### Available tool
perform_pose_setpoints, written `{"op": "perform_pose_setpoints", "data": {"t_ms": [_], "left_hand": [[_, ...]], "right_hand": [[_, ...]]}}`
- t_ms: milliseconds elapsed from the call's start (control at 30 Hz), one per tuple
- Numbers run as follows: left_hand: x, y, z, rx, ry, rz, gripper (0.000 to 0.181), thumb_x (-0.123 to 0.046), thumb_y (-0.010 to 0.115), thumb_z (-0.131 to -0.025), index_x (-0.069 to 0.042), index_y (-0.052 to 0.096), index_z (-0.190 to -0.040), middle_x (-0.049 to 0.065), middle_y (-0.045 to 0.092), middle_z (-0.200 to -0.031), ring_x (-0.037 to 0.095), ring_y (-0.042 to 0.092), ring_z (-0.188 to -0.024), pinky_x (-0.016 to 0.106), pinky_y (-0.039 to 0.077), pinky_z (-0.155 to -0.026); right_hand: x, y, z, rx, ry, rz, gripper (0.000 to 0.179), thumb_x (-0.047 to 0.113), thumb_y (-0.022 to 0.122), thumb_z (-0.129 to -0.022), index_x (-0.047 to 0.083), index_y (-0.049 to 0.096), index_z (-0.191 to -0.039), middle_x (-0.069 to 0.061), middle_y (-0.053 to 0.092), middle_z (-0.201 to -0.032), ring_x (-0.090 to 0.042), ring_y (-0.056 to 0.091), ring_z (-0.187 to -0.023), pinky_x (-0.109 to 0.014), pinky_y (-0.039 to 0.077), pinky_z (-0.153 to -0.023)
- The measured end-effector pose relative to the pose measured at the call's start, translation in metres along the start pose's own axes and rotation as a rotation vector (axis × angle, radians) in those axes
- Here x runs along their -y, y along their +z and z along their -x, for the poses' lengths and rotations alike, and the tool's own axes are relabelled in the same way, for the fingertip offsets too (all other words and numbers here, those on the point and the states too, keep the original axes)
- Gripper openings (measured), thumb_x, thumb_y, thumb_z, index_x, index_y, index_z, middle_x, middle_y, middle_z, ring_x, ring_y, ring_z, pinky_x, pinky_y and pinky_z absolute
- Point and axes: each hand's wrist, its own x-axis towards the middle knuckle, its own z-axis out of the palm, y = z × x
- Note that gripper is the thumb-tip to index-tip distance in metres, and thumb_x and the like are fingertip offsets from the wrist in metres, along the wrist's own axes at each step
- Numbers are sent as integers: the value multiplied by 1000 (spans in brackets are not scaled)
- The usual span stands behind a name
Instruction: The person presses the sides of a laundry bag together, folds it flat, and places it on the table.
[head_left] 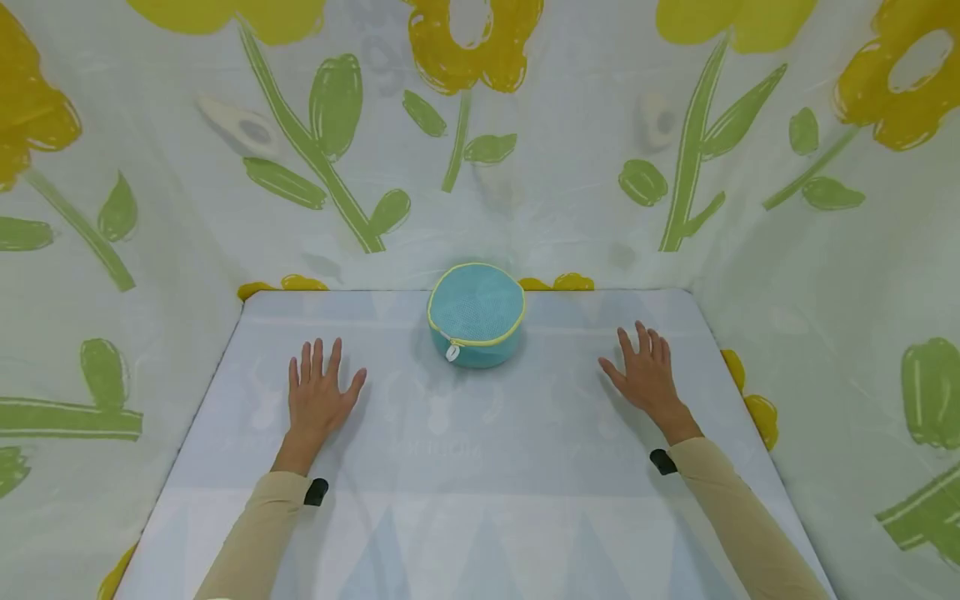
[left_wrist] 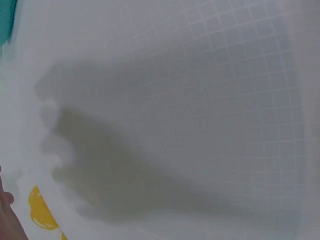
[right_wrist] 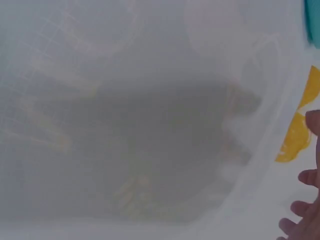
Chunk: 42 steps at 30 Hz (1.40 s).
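Note:
A round teal mesh bag (head_left: 477, 307) with a yellow-trimmed lid and a white zipper pull (head_left: 452, 352) stands at the back middle of the table. To its left, my left hand (head_left: 318, 404) is held over the table, palm down, fingers spread and straight, holding nothing. My right hand (head_left: 647, 377) is over the right side, its fingers also extended, with nothing in it. Both hands are apart from the bag. The left wrist view catches a bit of the teal bag (left_wrist: 5, 22) in its upper corner; the right wrist view shows its edge (right_wrist: 314, 22) and several fingertips.
The pale table (head_left: 480, 450) has faint triangle patterns along its near side. Behind it and at both sides hangs a white curtain (head_left: 525, 225) printed with yellow flowers and green stems. Dark bands (head_left: 316, 492) show at the sleeve cuffs. Hand shadows fall on the tabletop.

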Motion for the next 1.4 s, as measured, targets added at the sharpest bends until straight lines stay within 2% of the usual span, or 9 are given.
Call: {"op": "perform_pose_setpoints", "data": {"t_ms": [233,433,633,933,1100,1400], "left_hand": [[-7,-1,-9,-207,100,27,65,-32,61,-101,10,44,-147,40,40,-144,57,32,-138,66,24,-115],[-18,0,-16,-238,103,65,57,-28,60,-102,13,49,-140,38,48,-136,54,44,-127,65,37,-108],[-30,-2,-23,-295,125,104,53,-27,61,-102,13,54,-135,36,54,-130,53,50,-120,64,42,-102],[-50,2,-35,-306,128,145,48,-27,57,-104,12,57,-131,34,57,-127,52,54,-117,63,47,-97],[-62,5,-42,-322,127,176,45,-26,58,-104,11,59,-130,33,59,-124,50,57,-114,61,49,-94],[-84,3,-53,-233,73,222,45,-29,53,-107,7,58,-133,30,59,-128,45,55,-120,55,48,-100]], "right_hand": [[10,-5,-8,-101,-52,-23,44,13,68,-98,-12,55,-131,-37,50,-136,-55,43,-128,-67,32,-109],[15,-7,-21,-205,-119,-76,28,4,70,-94,-12,65,-117,-33,63,-119,-52,56,-116,-66,43,-100],[27,-10,-33,-211,-123,-159,23,4,69,-95,-11,67,-113,-31,66,-115,-51,60,-109,-64,47,-94],[44,-13,-46,-172,-64,-209,25,6,67,-97,-9,66,-117,-30,65,-119,-48,60,-111,-59,49,-95],[57,-12,-53,-140,-31,-260,31,9,65,-100,-8,63,-126,-29,63,-123,-46,59,-114,-58,50,-95],[78,-4,-64,-96,-26,-341,39,12,62,-103,-7,56,-137,-25,63,-127,-40,63,-112,-53,53,-94]]}}
